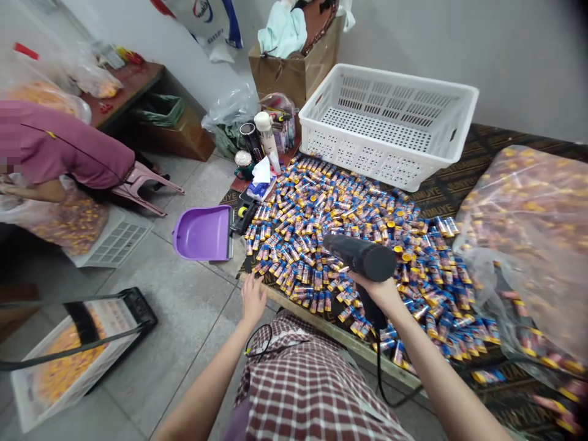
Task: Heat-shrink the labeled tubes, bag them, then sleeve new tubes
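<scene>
My right hand [381, 295] is wrapped round the handle of a black hair dryer [361, 257], whose barrel points left over the tabletop. Its cord hangs down past the table's front edge. Under and around the dryer, many small blue-and-yellow wrapped tubes [303, 245] lie spread across the table. At the front left edge rests my left hand [253, 299], fingers stretched out and holding nothing, close to the nearest tubes. What is inside the tubes is too small to make out.
A white plastic basket [386, 144] stands at the table's back. To the right lies a large clear bag [537, 239] of similar pieces. Bottles [265, 131] and a purple dustpan [202, 236] are on the left. A person [73, 147] bends by a pink stool [144, 184].
</scene>
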The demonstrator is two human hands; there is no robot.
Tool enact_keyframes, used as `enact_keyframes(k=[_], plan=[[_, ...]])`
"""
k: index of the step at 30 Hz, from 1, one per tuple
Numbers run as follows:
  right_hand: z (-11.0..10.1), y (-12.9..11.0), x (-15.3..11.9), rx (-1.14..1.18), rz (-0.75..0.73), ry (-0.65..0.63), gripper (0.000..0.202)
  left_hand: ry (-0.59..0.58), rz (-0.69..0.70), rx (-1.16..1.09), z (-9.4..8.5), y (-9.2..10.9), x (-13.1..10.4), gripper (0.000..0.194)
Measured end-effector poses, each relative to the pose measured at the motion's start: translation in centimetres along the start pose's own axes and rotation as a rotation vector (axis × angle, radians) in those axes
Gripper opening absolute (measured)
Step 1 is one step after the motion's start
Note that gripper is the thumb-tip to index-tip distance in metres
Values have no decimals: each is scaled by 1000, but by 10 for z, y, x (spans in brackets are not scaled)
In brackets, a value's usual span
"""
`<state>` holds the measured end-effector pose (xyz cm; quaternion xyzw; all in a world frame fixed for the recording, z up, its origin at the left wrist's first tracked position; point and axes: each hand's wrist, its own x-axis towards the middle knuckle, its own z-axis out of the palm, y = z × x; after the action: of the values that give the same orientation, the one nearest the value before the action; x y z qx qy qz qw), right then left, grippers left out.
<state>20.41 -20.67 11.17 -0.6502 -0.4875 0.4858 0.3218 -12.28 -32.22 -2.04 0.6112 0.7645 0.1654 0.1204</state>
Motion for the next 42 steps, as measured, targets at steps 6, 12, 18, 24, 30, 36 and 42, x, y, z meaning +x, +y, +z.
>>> enact_keyframes(k=[6, 12, 18, 24, 30, 36, 42], plan=[[-41, 28, -42, -106, 58, 188, 48, -13, -41, -94, 12, 7, 40, 34], [-3, 35, -99, -55, 137, -76, 44, 27, -109, -149, 25, -1, 59, 34], [50, 24, -99, 32, 125, -184, 44, -10, -44, -169, 16, -24, 61, 29], [62, 2, -61, -115, 162, 19, 48, -60, 49, -199, 12, -46, 79, 29], [102, -29, -37, -45, 96, -24, 57, -79, 117, -234, 6, -63, 109, 29], [137, -45, -8, -11, 51, 6, 63, -139, 173, -252, -1, -84, 118, 28], [124, -50, 15, -92, 46, 266, 61, -183, 304, -259, 9, -61, 143, 30]])
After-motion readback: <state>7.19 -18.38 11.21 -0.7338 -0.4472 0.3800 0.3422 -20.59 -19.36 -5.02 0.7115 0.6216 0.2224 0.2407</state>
